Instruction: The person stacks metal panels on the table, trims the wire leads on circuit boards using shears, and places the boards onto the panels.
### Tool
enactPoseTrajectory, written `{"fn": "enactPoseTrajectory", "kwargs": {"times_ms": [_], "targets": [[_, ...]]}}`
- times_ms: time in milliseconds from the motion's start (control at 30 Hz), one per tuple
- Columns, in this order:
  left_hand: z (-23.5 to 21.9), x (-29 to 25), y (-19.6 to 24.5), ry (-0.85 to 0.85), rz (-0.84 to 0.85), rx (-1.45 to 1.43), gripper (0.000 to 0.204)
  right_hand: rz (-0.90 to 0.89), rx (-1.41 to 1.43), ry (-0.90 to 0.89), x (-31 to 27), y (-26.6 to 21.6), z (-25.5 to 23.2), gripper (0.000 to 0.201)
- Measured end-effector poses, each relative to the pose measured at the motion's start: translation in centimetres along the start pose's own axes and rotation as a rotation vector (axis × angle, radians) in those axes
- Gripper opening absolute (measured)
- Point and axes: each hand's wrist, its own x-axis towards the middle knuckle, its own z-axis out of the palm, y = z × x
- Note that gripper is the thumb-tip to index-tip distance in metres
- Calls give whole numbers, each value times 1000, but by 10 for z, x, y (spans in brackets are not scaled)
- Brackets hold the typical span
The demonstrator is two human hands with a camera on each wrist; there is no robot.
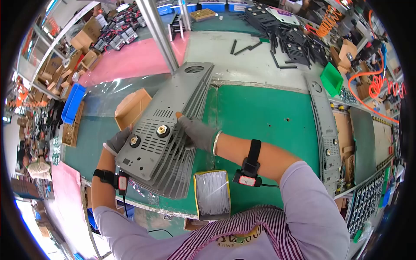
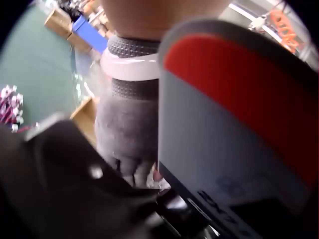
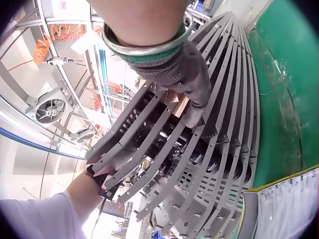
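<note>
A fanned stack of grey slotted metal panels (image 1: pixel 177 97) lies slanted across the bench in the head view. Two round fittings with brass centres (image 1: pixel 162 131) stand on the top panel. At its left edge, my gloved left hand (image 1: pixel 118 140) holds the panel; its fingertips are mostly hidden. My gloved right hand (image 1: pixel 198 132) grips the right edge, thumb on top and fingers in among the panel edges. The right wrist view shows the panels' folded edges (image 3: pixel 219 109) spread apart below the right hand (image 3: pixel 192 82). A wrist camera blocks much of the left wrist view.
A yellow-edged box of clear plastic pieces (image 1: pixel 212 195) stands at the bench's front edge. Behind the stack are an open cardboard box (image 1: pixel 133 108) and a metal post (image 1: pixel 158 34). More grey panels (image 1: pixel 323 130) lie at the right, near a green bin (image 1: pixel 332 79).
</note>
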Motion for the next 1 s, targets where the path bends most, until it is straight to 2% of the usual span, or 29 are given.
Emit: {"fn": "enactPoseTrajectory", "kwargs": {"times_ms": [100,133,167,200,233,267,300,367,400,567,600,700,800,1000], "targets": [[13,6,-3,-13,6,-75,54,35,51,122,1,-6,21,87],[21,1,0,-43,-40,-128,55,55,110,101,-1,-7,24,97],[27,-5,4,-77,-80,-176,56,-37,260,60,0,-2,27,101],[29,-9,2,12,-37,-80,55,-144,405,22,5,5,30,105],[32,-8,2,90,24,13,54,-146,292,128,23,17,35,105],[36,-5,1,-16,41,-62,51,-145,174,245,37,24,33,105],[41,-3,6,-115,43,-141,49,-85,141,296,19,15,29,99],[83,-22,36,-146,-24,-272,49,-90,452,133,-43,-12,19,92],[103,-36,47,-150,-68,-338,49,-132,461,110,-49,-13,12,90],[183,-70,67,-197,62,-230,55,-348,536,12,-65,10,-31,73],[205,-74,64,-203,108,-199,55,-362,522,51,-116,-1,-41,63],[275,-79,42,-245,170,-149,54,-652,597,-92,-137,37,-97,57],[338,-61,-5,-276,198,-99,52,-711,474,-20,-197,68,-162,56],[479,-11,-132,-348,241,-185,57,-627,287,214,-277,172,-292,76]]}}
